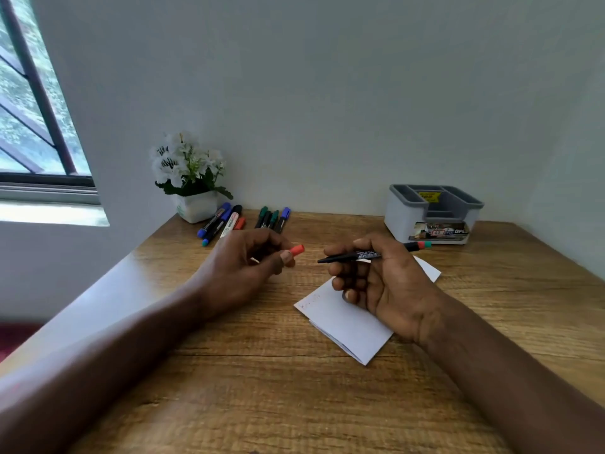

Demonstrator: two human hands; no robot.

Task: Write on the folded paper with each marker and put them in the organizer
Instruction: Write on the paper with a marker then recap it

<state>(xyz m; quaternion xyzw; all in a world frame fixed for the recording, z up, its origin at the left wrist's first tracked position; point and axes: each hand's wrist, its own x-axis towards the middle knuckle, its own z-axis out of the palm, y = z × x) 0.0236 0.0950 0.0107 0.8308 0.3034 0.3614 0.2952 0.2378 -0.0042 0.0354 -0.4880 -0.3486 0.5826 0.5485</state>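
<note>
My right hand holds an uncapped black marker with a red and green end, its tip pointing left, above the folded white paper. Faint marks show on the paper's left corner. My left hand pinches the marker's red cap a short gap from the tip. Several more markers in blue, black, red and green lie in two groups at the back of the desk. The grey and white organizer stands at the back right; no marker shows in its compartments.
A white pot of white flowers stands at the back left corner against the wall. The wooden desk runs toward me, its left edge near a window. The wall closes the far side.
</note>
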